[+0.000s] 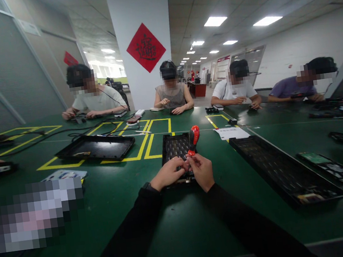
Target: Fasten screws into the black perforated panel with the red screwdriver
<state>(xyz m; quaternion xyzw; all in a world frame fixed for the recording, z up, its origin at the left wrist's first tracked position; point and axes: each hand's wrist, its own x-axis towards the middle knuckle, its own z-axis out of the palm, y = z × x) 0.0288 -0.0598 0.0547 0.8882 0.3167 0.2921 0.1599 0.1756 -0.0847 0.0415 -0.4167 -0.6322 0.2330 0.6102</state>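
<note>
A screwdriver (194,139) with a red and black handle stands nearly upright over a black plastic casing (173,145) in front of me. Its lower end is pinched in the fingers of my right hand (202,170); the shaft and tip are hidden. My left hand (169,173) lies over the near left part of the casing, its fingers bent and drawn together against the right fingertips. What those left fingers hold, if anything, is hidden. Rows of small slots mark the casing's inner floor, and small parts show at its near edge.
A shallow black tray (98,148) lies to the left, and a long black casing (284,168) to the right. Beside that is a device with a green circuit board (316,158). White paper (232,132) and yellow tape (148,146) mark the green table (178,228). Several people work around it.
</note>
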